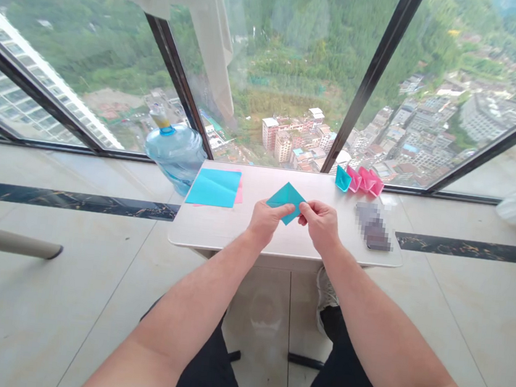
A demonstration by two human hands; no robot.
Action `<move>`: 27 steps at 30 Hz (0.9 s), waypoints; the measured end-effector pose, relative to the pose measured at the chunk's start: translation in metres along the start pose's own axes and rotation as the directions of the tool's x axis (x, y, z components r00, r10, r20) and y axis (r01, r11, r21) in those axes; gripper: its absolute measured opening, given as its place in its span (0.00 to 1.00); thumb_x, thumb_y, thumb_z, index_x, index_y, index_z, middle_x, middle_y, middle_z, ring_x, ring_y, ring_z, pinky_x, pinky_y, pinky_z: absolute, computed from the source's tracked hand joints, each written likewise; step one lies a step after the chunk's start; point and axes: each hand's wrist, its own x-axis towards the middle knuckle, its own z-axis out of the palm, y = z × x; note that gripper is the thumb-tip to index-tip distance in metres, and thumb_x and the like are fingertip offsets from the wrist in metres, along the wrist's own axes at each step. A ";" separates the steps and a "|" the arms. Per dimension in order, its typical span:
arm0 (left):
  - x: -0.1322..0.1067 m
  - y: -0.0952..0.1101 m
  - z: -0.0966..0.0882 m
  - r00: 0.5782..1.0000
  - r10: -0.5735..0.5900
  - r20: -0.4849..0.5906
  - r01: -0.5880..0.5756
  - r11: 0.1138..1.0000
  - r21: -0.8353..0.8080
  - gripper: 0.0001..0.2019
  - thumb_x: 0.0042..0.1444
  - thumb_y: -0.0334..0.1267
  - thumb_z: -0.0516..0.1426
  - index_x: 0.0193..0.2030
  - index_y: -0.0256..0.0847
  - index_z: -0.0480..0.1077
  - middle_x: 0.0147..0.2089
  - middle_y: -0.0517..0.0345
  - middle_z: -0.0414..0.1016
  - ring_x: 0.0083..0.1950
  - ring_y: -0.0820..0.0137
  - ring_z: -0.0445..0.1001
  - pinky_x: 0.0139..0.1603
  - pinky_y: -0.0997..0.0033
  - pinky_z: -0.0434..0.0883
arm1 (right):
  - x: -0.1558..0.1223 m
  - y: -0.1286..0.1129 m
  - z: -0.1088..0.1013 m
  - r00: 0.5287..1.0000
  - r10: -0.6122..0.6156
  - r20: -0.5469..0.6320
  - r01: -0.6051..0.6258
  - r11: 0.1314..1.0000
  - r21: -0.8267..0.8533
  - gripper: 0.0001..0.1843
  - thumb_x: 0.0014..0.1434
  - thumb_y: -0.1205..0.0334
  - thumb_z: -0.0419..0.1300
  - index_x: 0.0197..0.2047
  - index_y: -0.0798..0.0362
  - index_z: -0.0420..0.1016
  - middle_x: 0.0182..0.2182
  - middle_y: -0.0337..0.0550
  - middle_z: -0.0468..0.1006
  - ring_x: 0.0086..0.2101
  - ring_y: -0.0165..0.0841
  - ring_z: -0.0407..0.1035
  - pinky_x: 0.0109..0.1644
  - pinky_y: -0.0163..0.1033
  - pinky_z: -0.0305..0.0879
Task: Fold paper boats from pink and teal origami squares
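Note:
A small folded teal paper (286, 196), diamond-shaped, is held just above the white table (216, 229). My left hand (267, 218) pinches its lower left edge with thumb and fingers closed. Pinching the lower right edge is my right hand (321, 220), fingers curled. A flat teal sheet (214, 187) lies to the left on a pink sheet (239, 192). At the table's far right edge stand folded paper shapes, one teal (343, 178) and several pink (365, 181).
A phone (373, 226) lies on the table right of my right hand. A large water bottle (176, 152) stands on the floor at the table's far left corner. Floor-to-ceiling windows rise just behind. A grey leg (5, 240) juts in at left.

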 end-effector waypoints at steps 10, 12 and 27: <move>0.000 -0.006 -0.007 0.938 0.302 -0.169 -0.156 0.805 0.573 0.15 0.53 0.48 0.64 0.22 0.41 0.71 0.21 0.61 0.67 0.28 0.70 0.65 0.32 0.68 0.65 | 0.000 0.009 0.005 0.975 -0.096 -0.202 0.040 0.963 -0.266 0.22 0.52 0.44 0.67 0.40 0.54 0.80 0.31 0.46 0.82 0.29 0.36 0.74 0.34 0.41 0.70; -0.003 -0.009 -0.007 0.910 0.411 -0.048 -0.253 0.646 0.721 0.11 0.56 0.44 0.62 0.26 0.42 0.74 0.28 0.55 0.72 0.36 0.64 0.71 0.42 0.64 0.69 | -0.005 0.007 0.010 0.996 -0.080 -0.039 0.068 0.965 -0.253 0.24 0.55 0.41 0.64 0.41 0.54 0.83 0.31 0.47 0.83 0.32 0.40 0.76 0.37 0.42 0.71; 0.009 0.001 -0.008 0.977 0.174 -0.125 -0.088 0.858 0.506 0.22 0.48 0.37 0.65 0.51 0.35 0.74 0.48 0.45 0.79 0.41 0.66 0.77 0.43 0.65 0.75 | 0.010 0.004 -0.011 0.996 0.092 0.002 -0.089 0.969 -0.232 0.14 0.51 0.52 0.63 0.28 0.55 0.79 0.20 0.39 0.76 0.24 0.33 0.72 0.29 0.36 0.67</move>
